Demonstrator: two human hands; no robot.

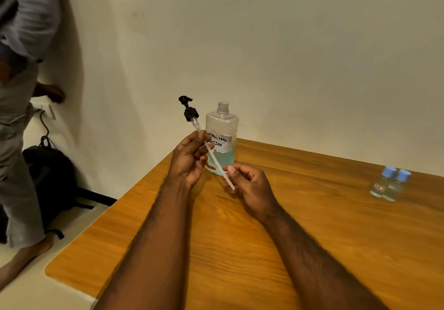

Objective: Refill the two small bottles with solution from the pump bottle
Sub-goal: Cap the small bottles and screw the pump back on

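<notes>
The table (288, 237) is wood-grained, smooth, with a low sheen, and the wall (288, 57) behind it is matt cream paint with faint scuffs. The pump bottle (222, 127) is clear, glossy plastic bearing a white paper-like label (219, 141) under shiny tape, while the pump head (189, 111) is black plastic and its dip tube (216, 160) is translucent whitish plastic. The two small bottles (386, 187) are clear and shiny with smooth light-blue plastic caps (389, 172), and the backpack (48, 177) is dull black cloth.
</notes>
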